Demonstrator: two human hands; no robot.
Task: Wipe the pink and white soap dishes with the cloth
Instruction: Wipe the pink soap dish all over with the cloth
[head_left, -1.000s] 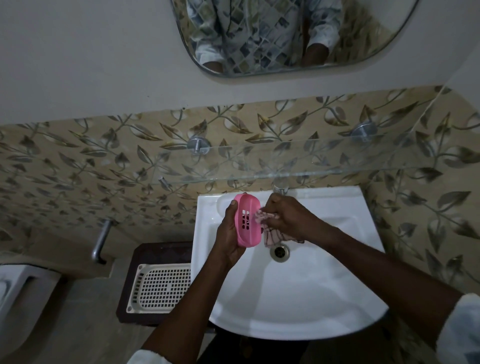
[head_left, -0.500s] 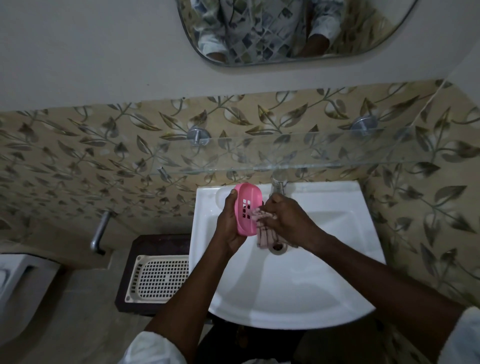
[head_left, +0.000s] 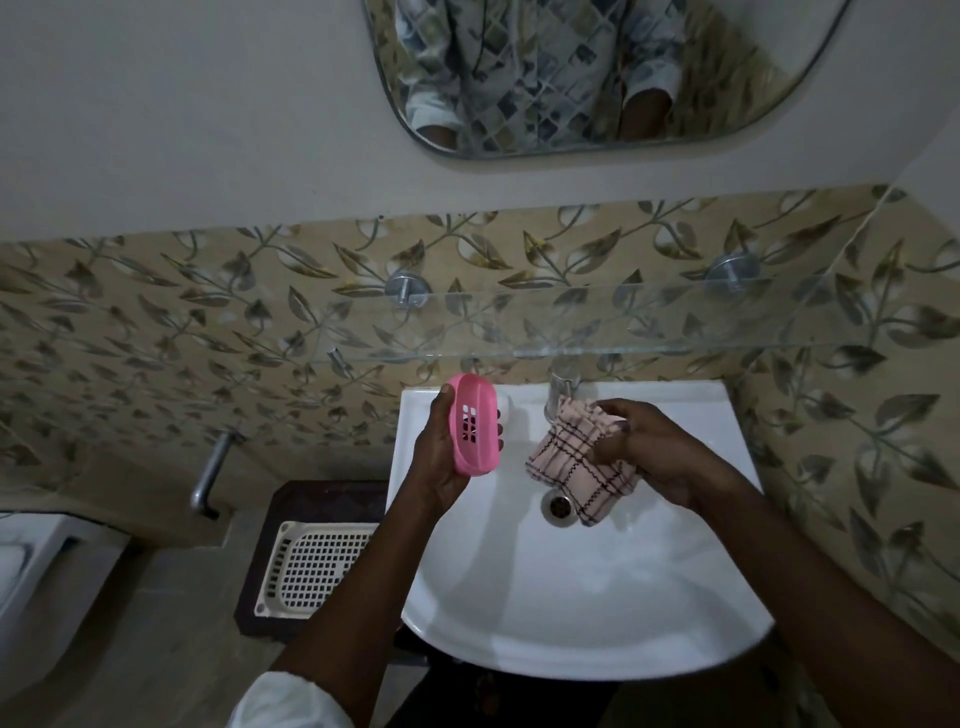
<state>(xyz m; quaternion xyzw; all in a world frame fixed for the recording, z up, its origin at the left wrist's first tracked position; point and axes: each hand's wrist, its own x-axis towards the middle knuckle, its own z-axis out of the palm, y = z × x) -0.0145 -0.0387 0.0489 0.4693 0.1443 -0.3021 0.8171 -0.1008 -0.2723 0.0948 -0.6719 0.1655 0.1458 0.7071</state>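
- Change: half a second ago the cloth (head_left: 576, 462) was pressed against the pink soap dish (head_left: 475, 423); now they're apart, with a clear gap of basin between them.
- Right hand (head_left: 660, 457) has moved off to the right, thumb and fingers pinching the bunched checked cloth, which hangs over the drain (head_left: 560, 506), just in front of the tap (head_left: 563, 387).
- Left hand (head_left: 441, 462) is wrapped around the pink dish from behind, fingertips showing on its far rim. The dish is held on edge over the back-left corner of the sink (head_left: 571, 597), hollow side facing the cloth.
- My read: wipe pass on pink is paused or finished (could also just be a cloth regrip, can't tell which).
- Pink dish: nothing in it, only the slotted floor visible.
- Sink bowl: nothing lying in it that I can see.
- White soap dish (head_left: 317, 569): sits on a dark stand (head_left: 322, 499) left of the sink, grid bare, no hand near it. Likely next up.
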